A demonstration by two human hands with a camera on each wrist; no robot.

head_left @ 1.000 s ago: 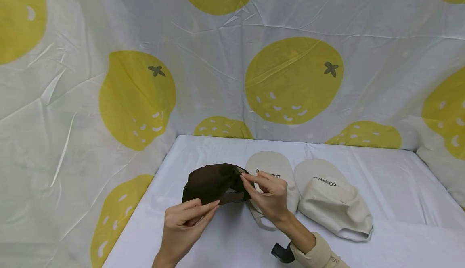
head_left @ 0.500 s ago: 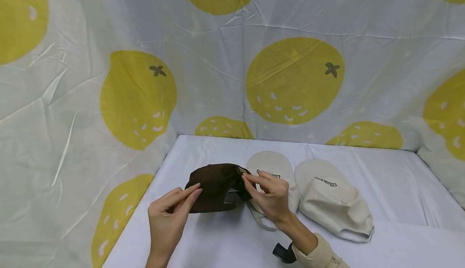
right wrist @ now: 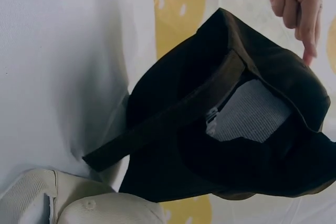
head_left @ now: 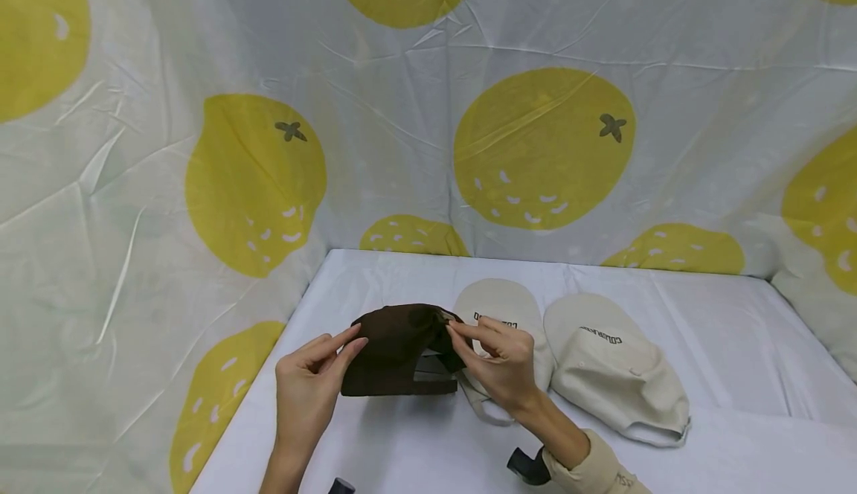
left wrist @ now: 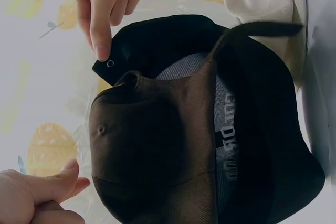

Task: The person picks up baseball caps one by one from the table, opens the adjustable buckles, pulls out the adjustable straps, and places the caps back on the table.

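Observation:
A dark brown cap (head_left: 388, 353) is held above the table, its back opening toward the camera. My right hand (head_left: 498, 360) pinches the cap's edge at its right side, near an eyelet seen in the left wrist view. At the crown's left side, my left hand (head_left: 311, 386) has thumb and index finger at the fabric; the left wrist view shows this hand (left wrist: 39, 198) close beside the crown. A loose strap (right wrist: 157, 124) hangs from the brown cap (right wrist: 283, 77), whose inside shows a grey mesh panel (right wrist: 252, 111).
Two beige caps lie on the white table (head_left: 750, 345) to the right: one (head_left: 498, 300) partly behind my right hand, the other (head_left: 612, 367) beside it. A lemon-print cloth (head_left: 388, 144) hangs behind. Black objects (head_left: 529, 466) show near my right wrist and at the bottom edge (head_left: 341, 486).
My left hand has let go of the strap at the cap's lower edge and moved left and up to the crown's side. The strap now hangs free; my right hand keeps its pinch.

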